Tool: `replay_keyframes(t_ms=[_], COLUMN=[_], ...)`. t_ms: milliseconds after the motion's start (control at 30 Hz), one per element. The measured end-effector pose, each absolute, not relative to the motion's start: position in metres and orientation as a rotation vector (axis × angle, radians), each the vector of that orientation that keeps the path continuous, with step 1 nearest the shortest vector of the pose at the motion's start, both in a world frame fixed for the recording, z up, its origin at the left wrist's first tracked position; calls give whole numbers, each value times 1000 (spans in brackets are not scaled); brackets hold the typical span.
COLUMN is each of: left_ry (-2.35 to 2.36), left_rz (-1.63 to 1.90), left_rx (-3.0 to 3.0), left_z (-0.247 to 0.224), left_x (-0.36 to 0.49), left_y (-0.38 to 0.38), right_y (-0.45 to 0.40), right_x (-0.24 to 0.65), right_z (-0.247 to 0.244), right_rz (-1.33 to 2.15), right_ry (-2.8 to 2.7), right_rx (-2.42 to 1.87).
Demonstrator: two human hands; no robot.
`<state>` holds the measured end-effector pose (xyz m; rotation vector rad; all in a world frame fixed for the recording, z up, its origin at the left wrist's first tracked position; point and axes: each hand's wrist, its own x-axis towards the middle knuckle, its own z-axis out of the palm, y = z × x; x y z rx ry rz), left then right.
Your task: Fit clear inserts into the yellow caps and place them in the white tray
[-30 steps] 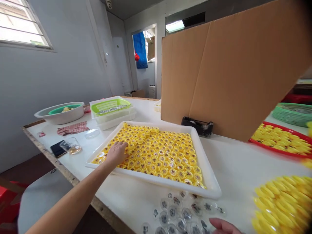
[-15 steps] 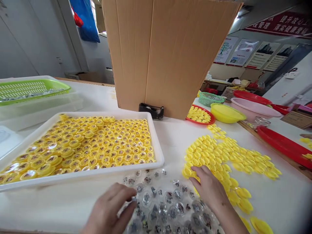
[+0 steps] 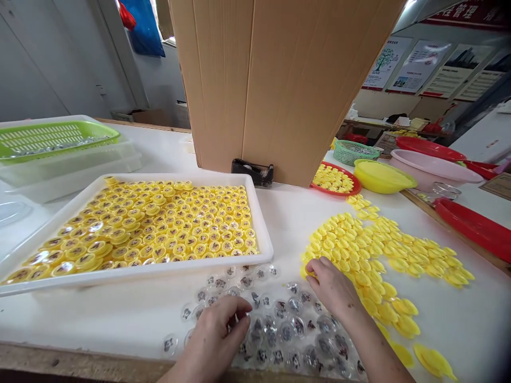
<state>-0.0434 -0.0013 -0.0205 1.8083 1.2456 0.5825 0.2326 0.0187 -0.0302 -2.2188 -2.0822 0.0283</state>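
head view: left hand (image 3: 213, 335) curled over flimsy clear plastic domes (image 3: 287, 331), hold unclear; right hand (image 3: 331, 287) spread on light yellow plastic caps (image 3: 359, 250), rims easy to pinch.

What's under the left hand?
The person's bare left hand lies over clear round plastic pieces with dark prints, spread on a white table top. What is directly beneath the palm is covered and cannot be seen.

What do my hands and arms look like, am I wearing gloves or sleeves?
Your left hand and right hand are both bare, with no gloves, and no rings or bracelets show. Your right forearm is bare too, with no sleeve, cuff or watch in view.
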Motion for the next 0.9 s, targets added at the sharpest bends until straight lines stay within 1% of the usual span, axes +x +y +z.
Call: replay_keyframes(t_ms=[333,533,600,667,767,900], left_ry=[1234,1227,1170,1037,793,671], left_rz=[545,561,593,629,577,537], left_rx=[1819,1717,1536,1186,669,467], left_z=[-19,-17,-19,-22,-25,-25], left_x=[-40,-38,-34,-28,-21,-23], left_y=[-2,0,0,0,-2,-3], right_y=[4,0,-5,-13,-29,-36], right_x=[224,220,211,193,161,140], right_z=[-28,-25,-18,-6,11,17], right_rz=[-12,-18,-4,74,308,468], right_ry=[-2115,-2075,-2091,-2156,-2296,-2338], right_rx=[-2043,-1970,-1909,-1769,-1441,-1227])
